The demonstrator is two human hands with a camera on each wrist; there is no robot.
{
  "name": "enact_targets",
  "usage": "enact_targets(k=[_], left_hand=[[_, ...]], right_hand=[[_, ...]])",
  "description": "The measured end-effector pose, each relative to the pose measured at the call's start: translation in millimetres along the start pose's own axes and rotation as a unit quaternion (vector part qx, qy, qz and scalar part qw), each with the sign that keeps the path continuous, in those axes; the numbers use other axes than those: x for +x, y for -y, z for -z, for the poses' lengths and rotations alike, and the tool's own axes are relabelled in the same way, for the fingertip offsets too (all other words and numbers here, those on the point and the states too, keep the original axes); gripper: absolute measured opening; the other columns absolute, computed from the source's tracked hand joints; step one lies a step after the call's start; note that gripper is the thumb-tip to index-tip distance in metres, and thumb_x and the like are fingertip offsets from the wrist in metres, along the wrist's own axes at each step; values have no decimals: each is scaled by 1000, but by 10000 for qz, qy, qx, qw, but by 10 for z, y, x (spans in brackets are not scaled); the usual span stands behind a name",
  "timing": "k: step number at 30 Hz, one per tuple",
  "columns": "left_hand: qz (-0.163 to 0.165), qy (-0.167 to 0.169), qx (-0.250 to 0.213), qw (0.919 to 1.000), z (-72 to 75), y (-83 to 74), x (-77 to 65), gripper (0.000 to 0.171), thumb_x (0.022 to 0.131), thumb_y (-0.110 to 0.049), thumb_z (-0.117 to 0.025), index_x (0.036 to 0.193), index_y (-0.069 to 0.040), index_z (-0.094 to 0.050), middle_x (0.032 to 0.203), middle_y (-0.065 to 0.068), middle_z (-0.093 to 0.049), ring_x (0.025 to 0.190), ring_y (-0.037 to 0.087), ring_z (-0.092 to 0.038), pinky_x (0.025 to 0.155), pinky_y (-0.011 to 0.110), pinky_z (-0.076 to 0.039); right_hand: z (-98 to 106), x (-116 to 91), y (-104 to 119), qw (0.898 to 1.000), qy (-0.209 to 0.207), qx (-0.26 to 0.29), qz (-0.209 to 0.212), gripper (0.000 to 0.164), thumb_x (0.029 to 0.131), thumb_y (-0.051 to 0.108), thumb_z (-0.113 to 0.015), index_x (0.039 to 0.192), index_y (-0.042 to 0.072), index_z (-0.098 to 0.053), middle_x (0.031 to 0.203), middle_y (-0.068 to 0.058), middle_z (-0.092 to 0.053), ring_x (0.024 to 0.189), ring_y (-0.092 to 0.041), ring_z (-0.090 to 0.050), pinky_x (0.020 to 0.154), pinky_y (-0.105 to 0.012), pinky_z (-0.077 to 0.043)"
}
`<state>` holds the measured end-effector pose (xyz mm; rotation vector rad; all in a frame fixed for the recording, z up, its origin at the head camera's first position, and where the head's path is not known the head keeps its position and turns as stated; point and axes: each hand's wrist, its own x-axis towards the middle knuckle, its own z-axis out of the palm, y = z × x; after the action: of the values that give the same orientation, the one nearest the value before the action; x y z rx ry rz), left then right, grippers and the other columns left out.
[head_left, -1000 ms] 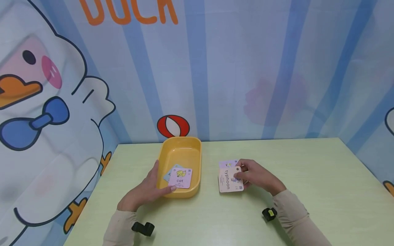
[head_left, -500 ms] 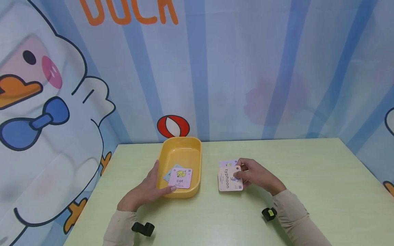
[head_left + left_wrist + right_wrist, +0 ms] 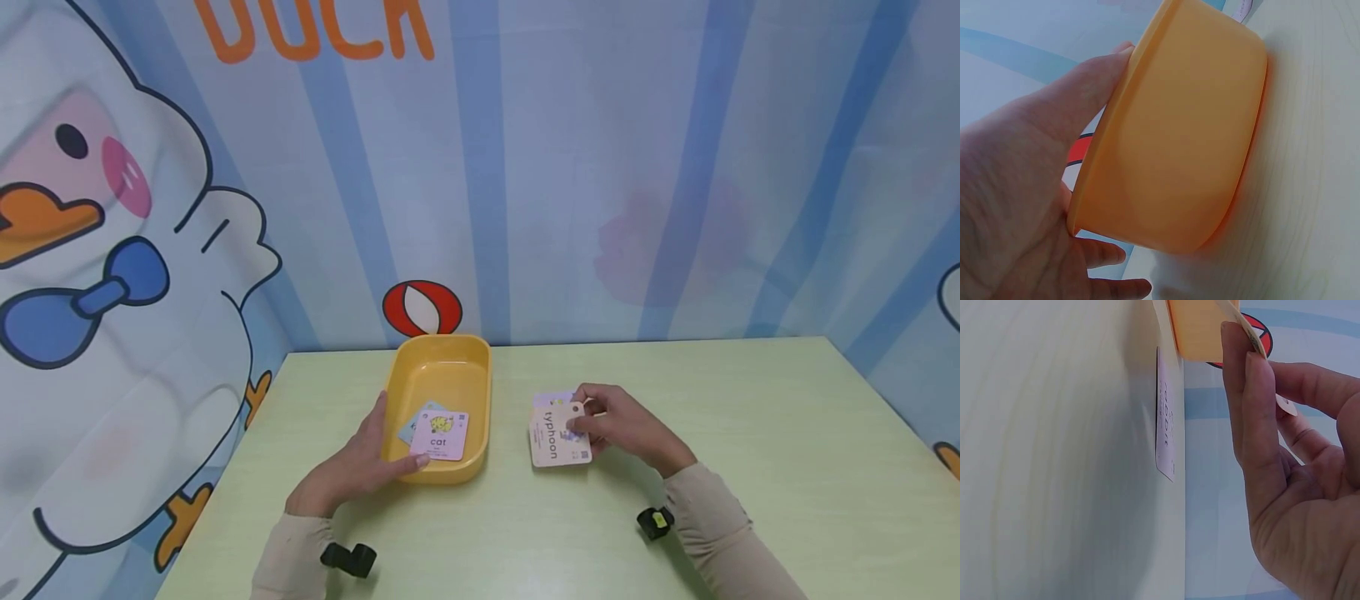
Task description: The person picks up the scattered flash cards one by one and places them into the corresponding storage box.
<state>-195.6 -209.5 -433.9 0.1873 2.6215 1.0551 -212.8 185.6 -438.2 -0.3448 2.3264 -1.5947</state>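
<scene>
My left hand (image 3: 356,458) grips the yellow plastic tray (image 3: 446,379), thumb over its near rim and fingers along its left side. Inside the tray, a pink "cat" flash card (image 3: 440,429) partly covers a blue card (image 3: 408,428). To the right of the tray, my right hand (image 3: 622,429) pinches a cream "typhoon" flash card (image 3: 551,442) between thumb and fingers, above the table. Behind that card lies a purple card (image 3: 551,400), mostly covered; the right wrist view shows "rabbit" on the purple card (image 3: 1165,425). Whether more cards are in the right hand, I cannot tell.
The pale table (image 3: 750,450) ends at a striped blue cloth backdrop (image 3: 555,208) with a printed duck (image 3: 172,333). Tray and cards stand towards the table's back. A black wrist camera (image 3: 348,559) sits by the left sleeve, another black camera (image 3: 656,523) by the right.
My right hand and the "typhoon" card have shifted very slightly up and to the left. The left hand, the tray and the cards in it have not visibly moved.
</scene>
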Motion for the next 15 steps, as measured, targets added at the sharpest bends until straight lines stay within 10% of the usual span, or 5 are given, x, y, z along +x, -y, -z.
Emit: enact_targets(k=[15], left_hand=[[22, -18, -38, 10000, -24, 29, 27, 126, 82, -60, -76, 163, -16, 10, 168, 14, -11, 146, 35, -26, 119, 64, -25]], right_hand=[[8, -16, 41, 9981, -592, -158, 98, 20, 96, 13, -68, 111, 1, -62, 101, -14, -64, 82, -22, -69, 65, -36, -60]])
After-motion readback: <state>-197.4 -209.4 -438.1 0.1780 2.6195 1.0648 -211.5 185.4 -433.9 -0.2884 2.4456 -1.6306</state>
